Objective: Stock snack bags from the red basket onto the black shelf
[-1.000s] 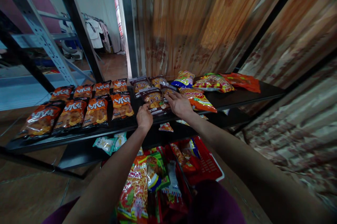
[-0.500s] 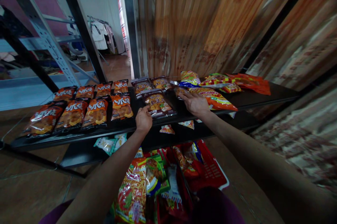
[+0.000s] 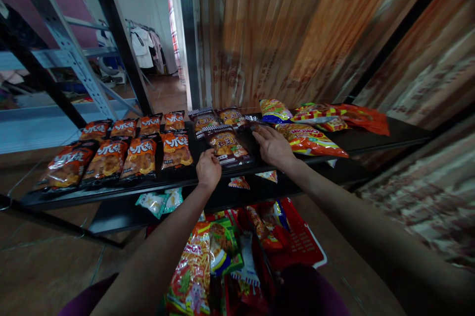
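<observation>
My left hand (image 3: 208, 170) rests at the front edge of the black shelf (image 3: 111, 192), fingers curled at the near corner of a dark snack packet with a checkered top (image 3: 228, 146). My right hand (image 3: 272, 146) lies palm down with its fingers stretched over another dark packet (image 3: 252, 125) just right of that one. Two more checkered packets (image 3: 217, 118) lie behind them. Rows of orange snack packets (image 3: 141, 157) fill the shelf's left part.
Yellow and orange snack bags (image 3: 309, 140) lie on the shelf's right part. A lower shelf holds small packets (image 3: 159, 202). A red basket (image 3: 297, 241) full of snack bags stands below my arms. Metal racking (image 3: 70, 53) rises at left, a wooden wall (image 3: 282, 33) behind.
My right hand slid right off the front packet and now rests on the packet beside it. My left hand stayed at the front packet's corner. The view shifted slightly.
</observation>
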### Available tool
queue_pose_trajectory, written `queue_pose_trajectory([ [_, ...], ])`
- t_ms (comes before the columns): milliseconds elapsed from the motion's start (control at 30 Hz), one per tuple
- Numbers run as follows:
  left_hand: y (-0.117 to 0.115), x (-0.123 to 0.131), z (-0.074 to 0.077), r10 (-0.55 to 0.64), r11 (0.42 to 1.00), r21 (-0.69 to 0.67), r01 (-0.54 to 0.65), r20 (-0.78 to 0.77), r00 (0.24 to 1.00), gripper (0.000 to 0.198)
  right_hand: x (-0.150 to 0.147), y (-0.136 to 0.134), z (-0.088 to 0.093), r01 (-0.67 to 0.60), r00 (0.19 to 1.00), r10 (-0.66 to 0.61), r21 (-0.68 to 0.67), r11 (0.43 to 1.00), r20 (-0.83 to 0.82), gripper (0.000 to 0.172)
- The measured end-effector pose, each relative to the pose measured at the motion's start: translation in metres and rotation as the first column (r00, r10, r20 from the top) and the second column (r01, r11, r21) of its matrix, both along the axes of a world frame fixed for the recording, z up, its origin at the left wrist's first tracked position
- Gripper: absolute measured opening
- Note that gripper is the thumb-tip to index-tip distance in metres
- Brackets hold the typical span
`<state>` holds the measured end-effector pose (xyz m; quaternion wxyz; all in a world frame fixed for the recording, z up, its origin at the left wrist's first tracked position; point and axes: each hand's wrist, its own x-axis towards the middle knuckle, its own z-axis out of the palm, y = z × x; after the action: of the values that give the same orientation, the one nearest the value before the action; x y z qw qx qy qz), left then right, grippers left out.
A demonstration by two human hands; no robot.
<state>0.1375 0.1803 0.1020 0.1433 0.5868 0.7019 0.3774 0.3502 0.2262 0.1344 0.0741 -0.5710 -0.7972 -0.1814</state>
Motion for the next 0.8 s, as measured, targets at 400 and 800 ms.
queue_pose_trajectory([
  [400,-0.002,-0.001,0.002,-0.002,0.999,0.039,0.001,0.043,0.999,0.037,-0.075,0.035,0.008,-0.047,0.934,-0.063,-0.299,0.953,-0.351,0.047],
  [800,0.019,-0.001,-0.008,0.072,0.997,-0.029,-0.066,0.404,0.912,0.045,-0.077,0.049,-0.005,-0.091,0.439,-0.368,-0.448,0.890,-0.820,0.060],
])
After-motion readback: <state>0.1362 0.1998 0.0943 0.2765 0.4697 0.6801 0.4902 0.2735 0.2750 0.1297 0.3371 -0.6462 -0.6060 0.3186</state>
